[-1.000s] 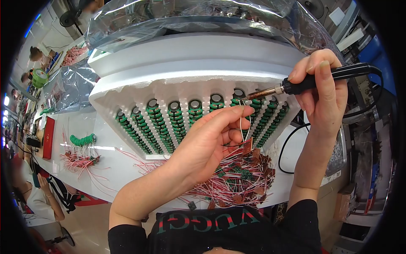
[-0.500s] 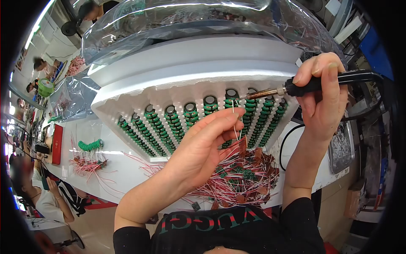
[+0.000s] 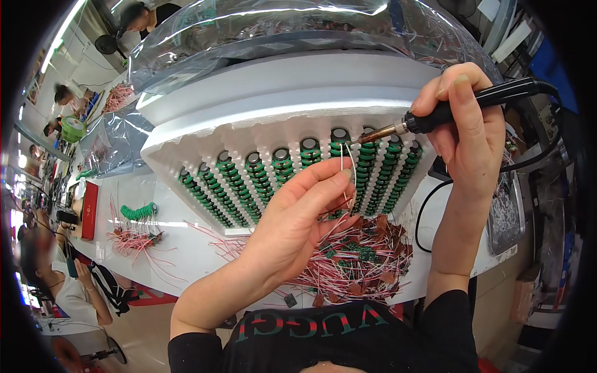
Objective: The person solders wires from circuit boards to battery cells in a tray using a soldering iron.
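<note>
My right hand [image 3: 469,121] is closed round the dark handle of a soldering iron [image 3: 388,130]. The iron's tip points left, at the top of one of the green-ringed cylindrical parts [image 3: 339,138] that stand in rows in a white foam tray [image 3: 186,138]. Between the thumb and fingers of my left hand [image 3: 311,205] are thin white wires [image 3: 354,177], closed in a pinch. The wires' upper ends reach the same green part, close to the iron's tip. Whether tip and wire touch is too small to tell.
A heap of red and white wires with small green boards [image 3: 367,255] lies below the tray. To the left are a curved green stack with wires [image 3: 138,212] and a red box [image 3: 89,210]. A metal tray [image 3: 505,217] is at right. Several people work at left.
The soldering iron and my right hand have shifted slightly left and up. My left hand keeps its pinch on the wires near the same part. The view has moved a little.
</note>
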`<control>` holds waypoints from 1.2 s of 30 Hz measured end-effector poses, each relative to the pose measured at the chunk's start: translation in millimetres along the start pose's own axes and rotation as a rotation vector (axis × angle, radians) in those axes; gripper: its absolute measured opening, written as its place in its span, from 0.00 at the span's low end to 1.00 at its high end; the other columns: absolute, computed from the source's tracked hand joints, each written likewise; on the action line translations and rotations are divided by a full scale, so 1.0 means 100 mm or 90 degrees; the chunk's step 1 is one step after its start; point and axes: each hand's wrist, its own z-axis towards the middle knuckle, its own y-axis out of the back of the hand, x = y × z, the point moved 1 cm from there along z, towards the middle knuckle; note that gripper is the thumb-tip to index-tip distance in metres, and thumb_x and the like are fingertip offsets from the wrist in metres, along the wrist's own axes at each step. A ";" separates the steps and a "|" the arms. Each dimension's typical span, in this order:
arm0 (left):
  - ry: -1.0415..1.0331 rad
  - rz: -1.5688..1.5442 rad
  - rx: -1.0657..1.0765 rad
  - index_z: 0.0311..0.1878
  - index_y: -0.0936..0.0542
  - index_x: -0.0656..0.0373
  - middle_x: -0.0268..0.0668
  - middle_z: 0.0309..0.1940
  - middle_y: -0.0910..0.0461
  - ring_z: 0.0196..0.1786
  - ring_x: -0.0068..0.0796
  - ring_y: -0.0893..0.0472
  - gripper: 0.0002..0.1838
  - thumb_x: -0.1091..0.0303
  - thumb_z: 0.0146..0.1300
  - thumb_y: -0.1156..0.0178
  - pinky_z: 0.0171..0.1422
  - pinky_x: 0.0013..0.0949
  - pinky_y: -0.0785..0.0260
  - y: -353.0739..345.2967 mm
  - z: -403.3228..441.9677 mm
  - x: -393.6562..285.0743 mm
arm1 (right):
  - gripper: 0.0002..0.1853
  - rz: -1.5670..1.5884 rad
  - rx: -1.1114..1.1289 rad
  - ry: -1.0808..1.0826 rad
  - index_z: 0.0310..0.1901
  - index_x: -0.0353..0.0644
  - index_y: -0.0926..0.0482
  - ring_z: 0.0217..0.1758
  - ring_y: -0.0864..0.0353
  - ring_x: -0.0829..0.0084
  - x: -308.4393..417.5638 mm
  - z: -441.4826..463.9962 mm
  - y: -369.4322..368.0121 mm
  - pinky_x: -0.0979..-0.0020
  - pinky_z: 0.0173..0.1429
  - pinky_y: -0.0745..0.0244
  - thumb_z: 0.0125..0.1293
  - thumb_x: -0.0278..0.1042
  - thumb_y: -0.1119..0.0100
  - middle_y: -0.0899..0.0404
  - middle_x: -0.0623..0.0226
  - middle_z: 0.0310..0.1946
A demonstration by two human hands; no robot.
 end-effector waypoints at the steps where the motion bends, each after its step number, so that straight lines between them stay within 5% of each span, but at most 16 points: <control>1: -0.010 0.014 -0.003 0.53 0.30 0.56 0.25 0.38 0.26 0.39 0.14 0.29 0.19 0.61 0.61 0.43 0.47 0.30 0.33 0.01 0.01 0.01 | 0.11 0.009 0.008 0.001 0.34 0.39 0.33 0.09 0.48 0.91 0.00 0.01 0.01 0.88 0.13 0.52 0.70 0.37 0.60 0.25 0.59 0.27; 2: -0.027 0.026 -0.012 0.54 0.29 0.56 0.26 0.39 0.26 0.39 0.15 0.28 0.19 0.61 0.61 0.43 0.47 0.29 0.33 0.01 0.01 0.02 | 0.08 0.074 -0.012 -0.013 0.36 0.40 0.30 0.11 0.42 0.91 0.00 0.00 0.02 0.88 0.14 0.50 0.68 0.35 0.55 0.22 0.63 0.26; 7: -0.090 0.105 0.061 0.54 0.30 0.59 0.34 0.42 0.23 0.40 0.16 0.27 0.23 0.55 0.60 0.44 0.44 0.25 0.34 0.08 0.07 0.00 | 0.10 0.117 0.039 -0.049 0.36 0.40 0.31 0.17 0.45 0.88 -0.09 0.01 0.25 0.85 0.20 0.48 0.69 0.37 0.58 0.28 0.68 0.29; 11: -0.192 0.065 0.055 0.39 0.24 0.63 0.34 0.31 0.22 0.27 0.18 0.25 0.11 0.64 0.61 0.48 0.30 0.20 0.33 0.10 0.17 0.07 | 0.11 0.049 -0.208 0.024 0.39 0.39 0.29 0.14 0.51 0.89 -0.35 0.02 0.40 0.87 0.25 0.46 0.68 0.38 0.55 0.36 0.75 0.29; 13: -0.187 -0.010 0.094 0.32 0.24 0.64 0.34 0.26 0.23 0.23 0.17 0.26 0.10 0.66 0.60 0.48 0.26 0.20 0.35 0.11 0.20 0.09 | 0.13 0.138 -0.102 0.001 0.44 0.35 0.28 0.14 0.52 0.88 -0.42 -0.07 0.72 0.86 0.29 0.43 0.68 0.37 0.54 0.35 0.73 0.31; 21: -0.247 -0.007 0.069 0.25 0.23 0.67 0.35 0.21 0.25 0.20 0.16 0.29 0.10 0.70 0.57 0.47 0.23 0.22 0.36 0.10 0.31 0.12 | 0.11 0.172 -0.143 -0.017 0.41 0.32 0.31 0.15 0.52 0.87 -0.59 -0.04 0.94 0.87 0.32 0.41 0.68 0.33 0.57 0.30 0.67 0.38; 32: -0.269 -0.010 0.052 0.33 0.26 0.69 0.37 0.22 0.24 0.21 0.20 0.26 0.09 0.70 0.58 0.45 0.23 0.24 0.33 0.08 0.33 0.19 | 0.11 0.141 -0.272 -0.071 0.40 0.32 0.30 0.16 0.51 0.87 -0.35 -0.09 0.55 0.85 0.29 0.45 0.68 0.33 0.56 0.30 0.71 0.33; 36: -0.204 -0.023 0.157 0.35 0.26 0.68 0.37 0.23 0.23 0.22 0.20 0.25 0.10 0.69 0.58 0.45 0.24 0.23 0.32 0.09 0.15 0.14 | 0.10 0.228 -0.169 -0.071 0.38 0.35 0.30 0.16 0.50 0.88 -0.37 -0.08 0.61 0.85 0.27 0.48 0.68 0.34 0.56 0.35 0.75 0.27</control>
